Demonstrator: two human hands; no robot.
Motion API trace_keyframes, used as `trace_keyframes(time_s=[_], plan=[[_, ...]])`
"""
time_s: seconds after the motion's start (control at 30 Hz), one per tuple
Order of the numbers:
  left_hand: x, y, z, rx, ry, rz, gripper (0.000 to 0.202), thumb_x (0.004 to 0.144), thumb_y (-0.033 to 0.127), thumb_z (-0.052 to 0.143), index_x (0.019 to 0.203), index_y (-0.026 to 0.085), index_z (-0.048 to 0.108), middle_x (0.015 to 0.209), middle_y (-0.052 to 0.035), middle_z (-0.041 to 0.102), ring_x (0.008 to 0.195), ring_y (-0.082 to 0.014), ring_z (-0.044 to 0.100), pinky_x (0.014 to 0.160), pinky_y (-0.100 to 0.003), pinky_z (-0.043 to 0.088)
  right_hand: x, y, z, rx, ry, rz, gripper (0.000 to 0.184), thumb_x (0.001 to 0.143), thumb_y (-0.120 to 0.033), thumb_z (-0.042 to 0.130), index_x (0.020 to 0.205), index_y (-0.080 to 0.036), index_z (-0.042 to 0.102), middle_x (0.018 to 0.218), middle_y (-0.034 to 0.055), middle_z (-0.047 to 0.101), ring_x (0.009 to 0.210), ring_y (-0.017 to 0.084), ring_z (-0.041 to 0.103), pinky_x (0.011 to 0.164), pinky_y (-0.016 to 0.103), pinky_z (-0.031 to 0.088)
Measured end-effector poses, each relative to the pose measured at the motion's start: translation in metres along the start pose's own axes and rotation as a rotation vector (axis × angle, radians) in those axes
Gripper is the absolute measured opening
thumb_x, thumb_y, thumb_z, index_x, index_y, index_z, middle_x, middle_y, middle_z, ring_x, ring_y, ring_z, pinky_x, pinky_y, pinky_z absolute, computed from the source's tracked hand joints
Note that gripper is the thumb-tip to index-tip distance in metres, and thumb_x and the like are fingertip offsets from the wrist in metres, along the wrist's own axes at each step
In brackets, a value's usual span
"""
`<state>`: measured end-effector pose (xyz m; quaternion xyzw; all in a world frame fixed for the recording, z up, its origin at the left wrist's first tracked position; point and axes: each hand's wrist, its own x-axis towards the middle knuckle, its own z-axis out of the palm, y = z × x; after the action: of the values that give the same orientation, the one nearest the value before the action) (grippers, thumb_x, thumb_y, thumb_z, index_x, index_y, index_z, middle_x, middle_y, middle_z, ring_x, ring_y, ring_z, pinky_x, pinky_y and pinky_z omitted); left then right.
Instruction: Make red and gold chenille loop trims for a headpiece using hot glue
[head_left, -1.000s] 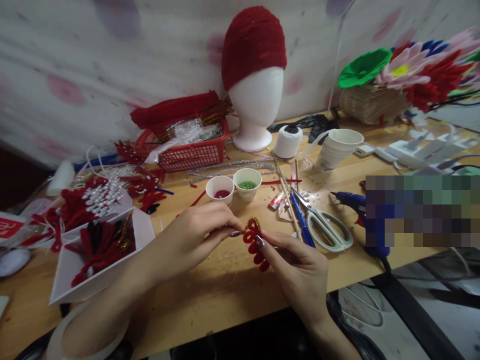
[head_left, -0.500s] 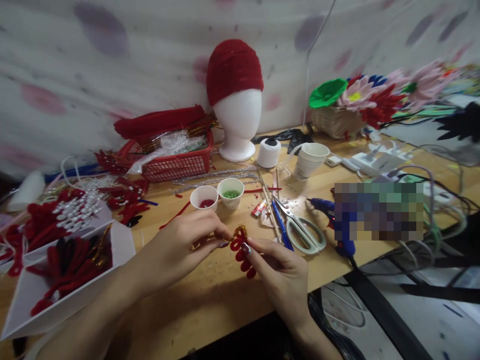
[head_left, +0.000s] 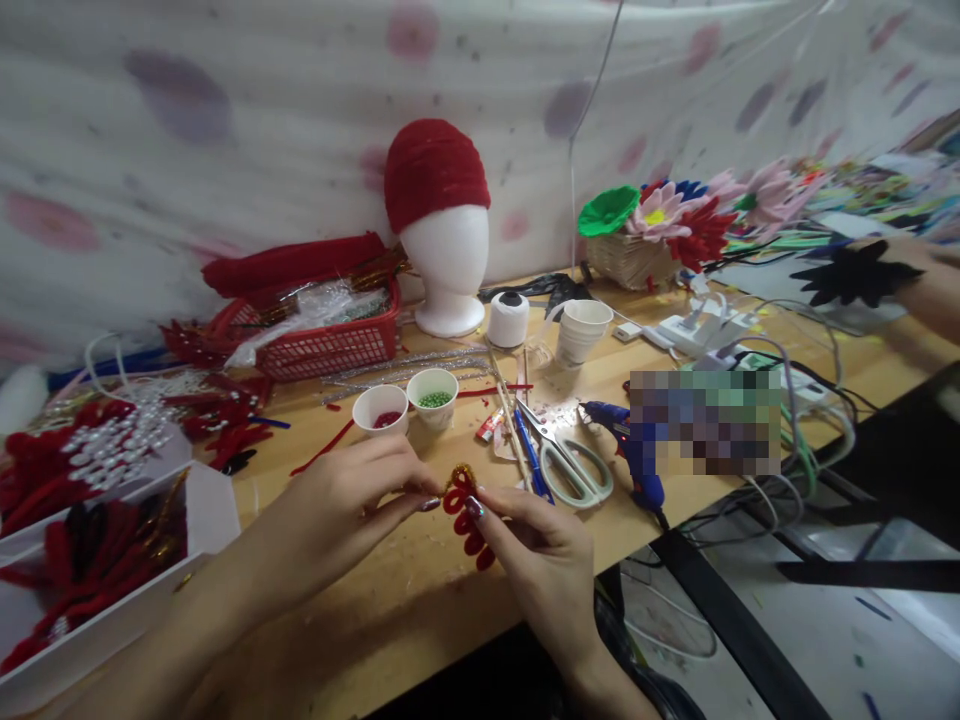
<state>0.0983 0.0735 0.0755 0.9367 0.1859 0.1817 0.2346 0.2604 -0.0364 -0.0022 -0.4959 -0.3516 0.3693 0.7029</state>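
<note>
My right hand pinches a red pipe-cleaner piece bent into a row of small loops, thumb and fingers closed on its upper part. A strip of gold tinsel pipe cleaner curves around the top loop. My left hand is closed in a pinch at the free end of this gold strip, just left of the loops. The piece is held above the wooden table. Just beyond my left hand stand a paper cup of dark red beads and a paper cup of green beads.
Scissors, a blue pen and a blue glue gun lie to the right. A foam head with a red cap and a red basket stand behind. White boxes are at left. Another person's arm is far right.
The view has turned right, so the table's things sit further left and lower. At far right, another person's arm has come into view by the black petal shape. My pinching hands look nearly unchanged.
</note>
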Motion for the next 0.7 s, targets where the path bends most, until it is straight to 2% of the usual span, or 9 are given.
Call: trace_keyframes(time_s=[0.2, 0.4, 0.7], plan=[[0.005, 0.003, 0.000, -0.043, -0.056, -0.007, 0.018, 0.100, 0.015, 0.050, 0.099, 0.022, 0.067, 0.091, 0.0004, 0.064, 0.083, -0.0115, 0.061, 0.073, -0.022, 0.046, 0.000, 0.001, -0.001, 0.016, -0.005, -0.010, 0.009, 0.080, -0.026, 0.078, 0.084, -0.020, 0.082, 0.071, 0.0061, 0.077, 0.050, 0.014, 0.070, 0.041, 0.020, 0.057], [0.010, 0.006, -0.005, -0.068, -0.109, 0.010, 0.021, 0.099, 0.013, 0.048, 0.096, 0.021, 0.068, 0.087, -0.0002, 0.064, 0.080, -0.0119, 0.062, 0.070, -0.021, 0.046, -0.001, 0.001, -0.004, 0.018, -0.015, -0.004, 0.008, 0.080, -0.024, 0.077, 0.083, -0.020, 0.082, 0.070, 0.0059, 0.077, 0.050, 0.014, 0.070, 0.042, 0.020, 0.056], [0.012, 0.005, -0.007, -0.065, -0.082, 0.026, 0.027, 0.098, 0.012, 0.047, 0.096, 0.022, 0.072, 0.082, -0.0001, 0.062, 0.072, -0.0108, 0.061, 0.064, -0.020, 0.046, -0.001, 0.001, -0.001, 0.031, -0.021, -0.028, 0.007, 0.080, -0.023, 0.077, 0.083, -0.020, 0.082, 0.069, 0.0053, 0.077, 0.050, 0.014, 0.070, 0.042, 0.019, 0.058]])
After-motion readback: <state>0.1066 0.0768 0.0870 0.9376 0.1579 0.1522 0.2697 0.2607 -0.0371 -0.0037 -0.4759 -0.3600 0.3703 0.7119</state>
